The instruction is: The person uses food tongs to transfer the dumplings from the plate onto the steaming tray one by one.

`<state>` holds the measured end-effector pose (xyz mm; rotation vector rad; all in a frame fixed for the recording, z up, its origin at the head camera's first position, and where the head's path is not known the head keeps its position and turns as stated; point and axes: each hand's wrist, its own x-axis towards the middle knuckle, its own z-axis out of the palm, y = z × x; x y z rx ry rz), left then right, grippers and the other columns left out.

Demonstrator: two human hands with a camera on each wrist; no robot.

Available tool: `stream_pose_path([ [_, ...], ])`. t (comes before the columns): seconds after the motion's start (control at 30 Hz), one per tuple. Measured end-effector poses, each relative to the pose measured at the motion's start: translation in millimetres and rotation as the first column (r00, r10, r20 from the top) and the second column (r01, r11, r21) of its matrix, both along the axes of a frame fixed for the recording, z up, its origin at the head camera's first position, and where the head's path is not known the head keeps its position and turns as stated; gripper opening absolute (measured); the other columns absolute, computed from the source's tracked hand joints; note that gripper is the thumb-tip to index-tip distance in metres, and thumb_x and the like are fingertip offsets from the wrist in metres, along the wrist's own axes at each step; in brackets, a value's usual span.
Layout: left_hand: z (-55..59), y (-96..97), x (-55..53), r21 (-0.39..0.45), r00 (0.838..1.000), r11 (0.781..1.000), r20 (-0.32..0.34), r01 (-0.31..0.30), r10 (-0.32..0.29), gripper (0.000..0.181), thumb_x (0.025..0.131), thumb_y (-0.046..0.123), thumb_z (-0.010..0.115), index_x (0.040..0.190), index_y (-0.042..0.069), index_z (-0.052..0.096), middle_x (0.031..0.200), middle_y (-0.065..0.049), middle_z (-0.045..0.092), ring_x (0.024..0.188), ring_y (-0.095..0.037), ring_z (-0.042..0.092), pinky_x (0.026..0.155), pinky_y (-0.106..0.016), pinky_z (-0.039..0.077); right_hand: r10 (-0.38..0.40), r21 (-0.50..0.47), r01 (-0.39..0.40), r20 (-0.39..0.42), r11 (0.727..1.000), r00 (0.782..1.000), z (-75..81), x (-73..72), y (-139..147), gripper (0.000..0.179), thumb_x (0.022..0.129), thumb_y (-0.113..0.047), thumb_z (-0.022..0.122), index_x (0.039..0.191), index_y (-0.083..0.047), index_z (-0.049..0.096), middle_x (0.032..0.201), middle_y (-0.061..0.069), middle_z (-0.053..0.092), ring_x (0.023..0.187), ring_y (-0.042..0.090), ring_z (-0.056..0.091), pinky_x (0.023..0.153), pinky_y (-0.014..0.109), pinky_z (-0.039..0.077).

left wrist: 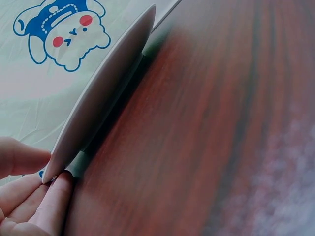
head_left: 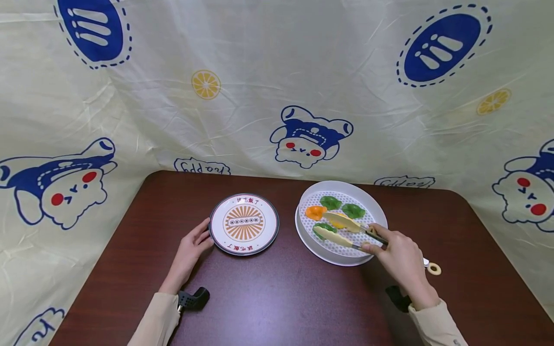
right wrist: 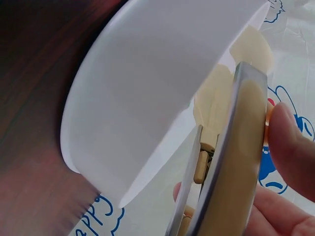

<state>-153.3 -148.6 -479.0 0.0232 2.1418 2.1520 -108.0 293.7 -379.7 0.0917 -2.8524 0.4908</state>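
At the left edge of a white plate point(head_left: 269, 225) with an orange ray pattern, my left hand point(head_left: 193, 246) pinches the rim. In the left wrist view its thumb point(left wrist: 22, 157) lies above the plate edge point(left wrist: 106, 83) and fingers are beneath. My right hand point(head_left: 401, 254) grips tongs point(head_left: 376, 236) with cream tips and a ring at the handle end. Their tips are spread over a white perforated basket point(head_left: 309, 236), one across a green piece point(head_left: 319, 226), the other across a yellow piece point(head_left: 337, 220). An orange piece point(head_left: 315, 213) lies near that second tip.
Two more green pieces, one at the back point(head_left: 331, 202) and one at the right point(head_left: 353, 210), lie in the basket. The basket sits tilted in a white bowl point(head_left: 305, 247). A patterned light cloth point(head_left: 242, 120) hangs behind the dark brown table point(head_left: 268, 298).
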Motion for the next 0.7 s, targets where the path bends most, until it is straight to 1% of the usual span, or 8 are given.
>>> stream_pose_path([
  [0.17,0.3,-0.1,0.5,0.000,1.000,1.000,-0.008,0.002,-0.002,0.059,0.091,-0.009,0.051,0.146,-0.005,0.030,0.150,-0.022,0.030,0.131,-0.035,0.037,0.086,-0.013,0.042,0.013,-0.006,-0.013,-0.048,1.000,0.999,1.7,0.5,-4.9,0.053,0.073,-0.026,0.082,0.117,-0.002,0.065,0.070,0.009,0.059,0.059,0.021,0.048,0.051,0.043,0.039],
  [0.27,1.3,-0.2,-0.1,-0.006,1.000,1.000,0.000,0.005,-0.005,0.059,0.092,-0.007,0.051,0.147,-0.004,0.030,0.150,-0.021,0.030,0.132,-0.033,0.037,0.086,-0.013,0.042,0.019,-0.017,-0.020,-0.076,1.000,0.997,4.0,0.9,-10.8,0.054,0.073,-0.025,0.082,0.117,-0.001,0.065,0.076,0.015,0.062,0.062,0.025,0.051,0.052,0.044,0.039],
  [0.33,1.4,-0.1,-0.6,-0.013,1.000,1.000,0.006,0.007,-0.007,0.059,0.093,-0.006,0.052,0.147,-0.003,0.030,0.150,-0.020,0.030,0.132,-0.032,0.037,0.086,-0.012,0.041,0.021,-0.036,-0.024,-0.085,0.999,0.996,6.0,0.7,-15.5,0.055,0.073,-0.024,0.082,0.119,0.000,0.065,0.087,0.020,0.065,0.070,0.032,0.057,0.057,0.048,0.042],
  [0.4,1.6,-0.1,-0.7,-0.020,1.000,1.000,0.006,0.006,-0.006,0.059,0.093,-0.006,0.052,0.147,-0.003,0.030,0.150,-0.020,0.030,0.132,-0.033,0.037,0.086,-0.012,0.041,0.026,-0.053,-0.030,-0.087,0.998,0.996,8.1,0.2,-20.9,0.056,0.073,-0.023,0.082,0.120,0.001,0.064,0.098,0.024,0.066,0.081,0.038,0.060,0.062,0.052,0.043],
  [0.47,1.2,0.2,-0.4,-0.020,1.000,1.000,0.008,0.002,-0.001,0.059,0.093,-0.006,0.052,0.147,-0.003,0.030,0.150,-0.020,0.031,0.132,-0.032,0.037,0.086,-0.012,0.041,0.034,-0.069,-0.041,-0.087,0.997,0.996,9.7,-0.7,-26.7,0.056,0.074,-0.023,0.082,0.121,0.001,0.063,0.103,0.024,0.066,0.087,0.040,0.061,0.065,0.054,0.044],
  [0.53,1.0,0.4,0.1,-0.016,1.000,1.000,0.002,-0.001,0.001,0.059,0.092,-0.007,0.052,0.147,-0.004,0.030,0.150,-0.021,0.031,0.132,-0.033,0.037,0.086,-0.012,0.041,0.044,-0.089,-0.052,-0.091,0.995,0.995,11.5,-1.6,-33.5,0.056,0.074,-0.022,0.082,0.121,0.001,0.064,0.106,0.024,0.066,0.091,0.041,0.061,0.068,0.056,0.044],
  [0.7,0.6,0.8,0.4,0.006,1.000,1.000,-0.013,0.001,-0.001,0.058,0.092,-0.008,0.051,0.146,-0.006,0.030,0.149,-0.023,0.031,0.131,-0.034,0.037,0.086,-0.012,0.041,0.078,-0.131,-0.095,-0.133,0.987,0.988,11.7,-3.5,-51.1,0.055,0.071,-0.020,0.084,0.120,-0.004,0.065,0.106,0.021,0.067,0.094,0.039,0.061,0.070,0.056,0.044],
])
